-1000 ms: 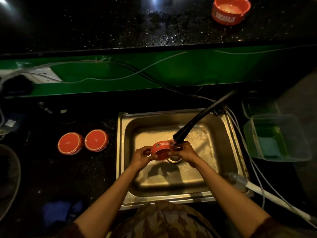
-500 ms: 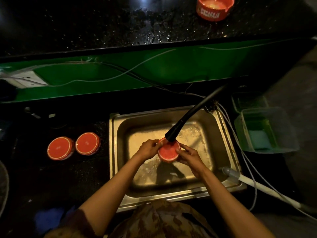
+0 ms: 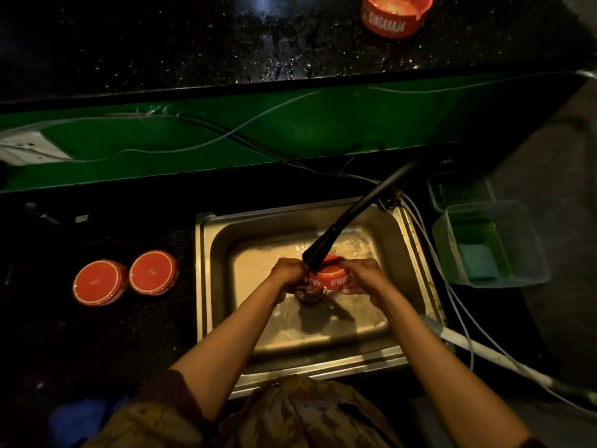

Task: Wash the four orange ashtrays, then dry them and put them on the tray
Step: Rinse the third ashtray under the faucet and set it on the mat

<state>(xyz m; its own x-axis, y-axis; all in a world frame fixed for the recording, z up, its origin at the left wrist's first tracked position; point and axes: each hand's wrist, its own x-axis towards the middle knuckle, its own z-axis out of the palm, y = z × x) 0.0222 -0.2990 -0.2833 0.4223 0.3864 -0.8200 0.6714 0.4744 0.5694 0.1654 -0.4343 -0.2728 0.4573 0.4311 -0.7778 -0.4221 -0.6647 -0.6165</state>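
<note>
Both hands, left hand point(image 3: 288, 275) and right hand point(image 3: 364, 275), grip an orange ashtray point(image 3: 330, 278) over the steel sink point(image 3: 416, 253) in the dim black counter point(image 3: 97, 334).

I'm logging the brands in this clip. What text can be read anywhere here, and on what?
"SINGARAJA": white letters on the wall of the upright orange ashtray on the upper counter.
"...ARAJA", partly covered: on the wall of the held ashtray over the sink.
Two upturned ashtrays: small white marks on their bases, too faint to read.
Nothing else is legible.
</note>
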